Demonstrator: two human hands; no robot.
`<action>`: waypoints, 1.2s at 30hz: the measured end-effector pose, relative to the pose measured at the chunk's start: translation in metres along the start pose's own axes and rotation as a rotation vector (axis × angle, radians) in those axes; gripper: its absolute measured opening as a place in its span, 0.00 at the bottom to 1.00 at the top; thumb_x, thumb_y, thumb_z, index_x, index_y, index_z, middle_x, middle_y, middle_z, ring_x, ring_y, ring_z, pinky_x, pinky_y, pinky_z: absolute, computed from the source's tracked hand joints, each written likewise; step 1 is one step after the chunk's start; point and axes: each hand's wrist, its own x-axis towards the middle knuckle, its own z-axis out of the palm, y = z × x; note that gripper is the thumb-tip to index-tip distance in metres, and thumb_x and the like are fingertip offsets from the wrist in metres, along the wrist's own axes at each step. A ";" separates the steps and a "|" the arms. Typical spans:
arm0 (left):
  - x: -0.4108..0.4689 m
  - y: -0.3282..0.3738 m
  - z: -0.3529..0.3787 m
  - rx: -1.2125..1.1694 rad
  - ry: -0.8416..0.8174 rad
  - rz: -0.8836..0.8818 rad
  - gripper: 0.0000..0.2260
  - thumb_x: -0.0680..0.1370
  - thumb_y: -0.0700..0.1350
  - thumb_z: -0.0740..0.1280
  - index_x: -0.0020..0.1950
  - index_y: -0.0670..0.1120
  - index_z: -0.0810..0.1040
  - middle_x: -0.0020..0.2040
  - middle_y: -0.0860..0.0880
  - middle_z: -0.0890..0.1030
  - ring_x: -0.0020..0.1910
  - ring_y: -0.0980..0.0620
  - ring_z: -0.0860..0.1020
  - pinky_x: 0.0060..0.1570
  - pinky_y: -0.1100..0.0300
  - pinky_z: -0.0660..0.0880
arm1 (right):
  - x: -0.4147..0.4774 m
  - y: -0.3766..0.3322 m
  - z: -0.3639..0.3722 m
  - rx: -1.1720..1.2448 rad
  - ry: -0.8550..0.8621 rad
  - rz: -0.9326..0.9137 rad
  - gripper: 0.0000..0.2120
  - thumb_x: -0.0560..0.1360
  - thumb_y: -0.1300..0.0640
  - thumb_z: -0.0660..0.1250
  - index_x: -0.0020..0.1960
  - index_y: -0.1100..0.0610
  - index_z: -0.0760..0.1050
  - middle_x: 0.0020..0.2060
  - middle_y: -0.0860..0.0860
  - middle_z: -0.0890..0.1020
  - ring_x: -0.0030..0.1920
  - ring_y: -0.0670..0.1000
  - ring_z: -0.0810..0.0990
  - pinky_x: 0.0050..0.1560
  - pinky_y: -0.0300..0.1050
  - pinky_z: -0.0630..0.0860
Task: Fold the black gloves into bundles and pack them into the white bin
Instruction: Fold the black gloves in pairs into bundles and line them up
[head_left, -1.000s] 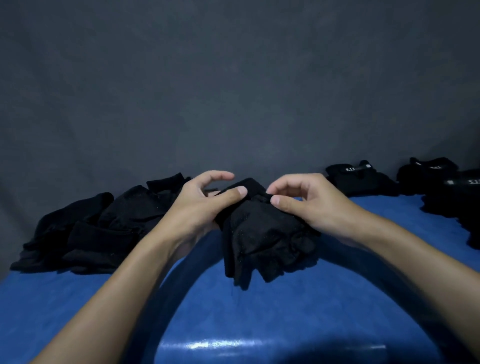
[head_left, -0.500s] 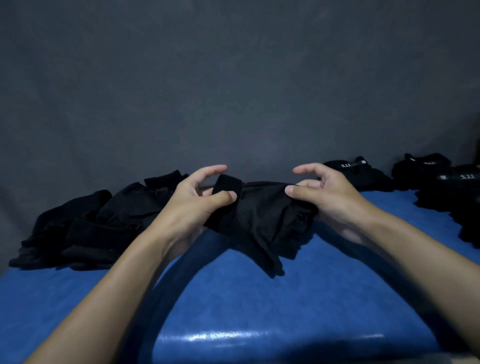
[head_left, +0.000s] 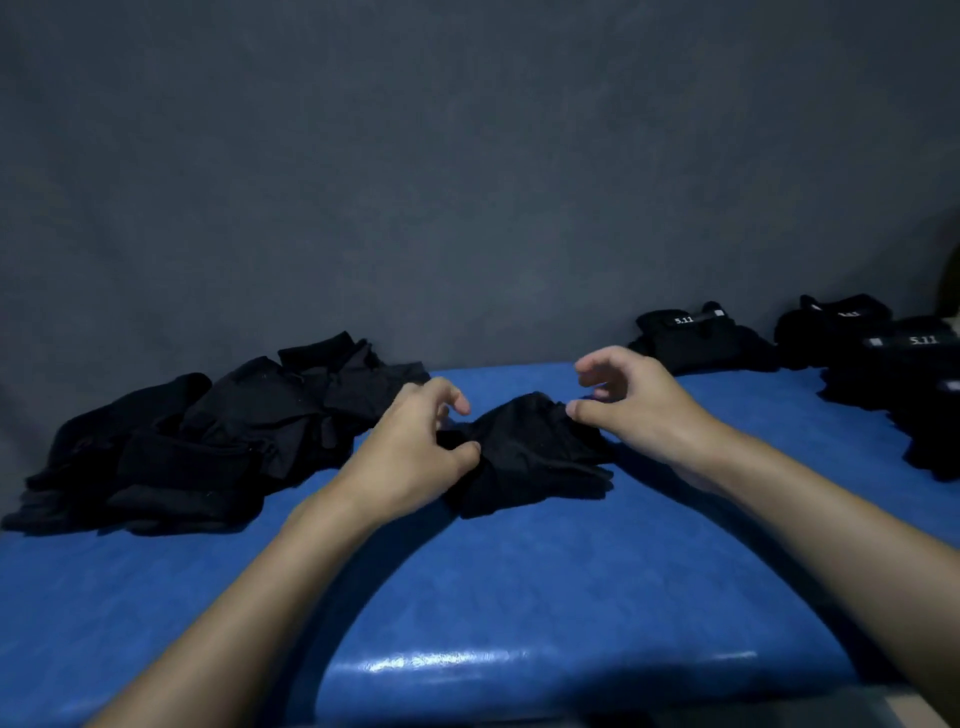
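Observation:
A black glove (head_left: 530, 452) lies on the blue table (head_left: 519, 582) in the middle, its fingers pointing right and toward me. My left hand (head_left: 410, 457) pinches its left end between thumb and fingers. My right hand (head_left: 634, 405) rests at its right end, thumb tip touching the cloth, the other fingers curled and lifted. The white bin is out of view.
A loose pile of black gloves (head_left: 208, 436) covers the table's left back part. Folded black bundles with white "5.11" labels (head_left: 696, 338) sit at the back right, with more such folded bundles (head_left: 904, 374) by the right edge. A grey cloth backdrop hangs behind.
The glove went from held up between both hands to lying on the table. My hands came down with it, and my right hand's fingers opened off the cloth.

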 end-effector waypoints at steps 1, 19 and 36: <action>0.000 0.000 0.001 0.035 -0.019 0.078 0.12 0.75 0.42 0.72 0.54 0.54 0.76 0.55 0.55 0.73 0.56 0.56 0.73 0.59 0.63 0.68 | -0.001 0.001 -0.001 -0.039 -0.008 -0.029 0.14 0.71 0.61 0.75 0.55 0.55 0.77 0.51 0.51 0.79 0.46 0.48 0.75 0.48 0.35 0.72; -0.013 0.006 -0.010 0.369 -0.297 0.288 0.19 0.73 0.68 0.58 0.61 0.68 0.76 0.56 0.62 0.73 0.61 0.61 0.71 0.67 0.55 0.66 | -0.017 0.001 -0.002 -0.539 -0.284 -0.199 0.20 0.77 0.55 0.67 0.68 0.44 0.72 0.64 0.41 0.76 0.67 0.44 0.71 0.71 0.48 0.64; 0.001 -0.005 0.012 0.568 -0.239 0.293 0.40 0.70 0.73 0.45 0.77 0.55 0.64 0.79 0.58 0.61 0.77 0.60 0.57 0.75 0.51 0.54 | -0.014 0.008 -0.007 -0.619 -0.290 -0.183 0.25 0.76 0.45 0.65 0.72 0.46 0.66 0.65 0.42 0.75 0.67 0.47 0.71 0.72 0.51 0.61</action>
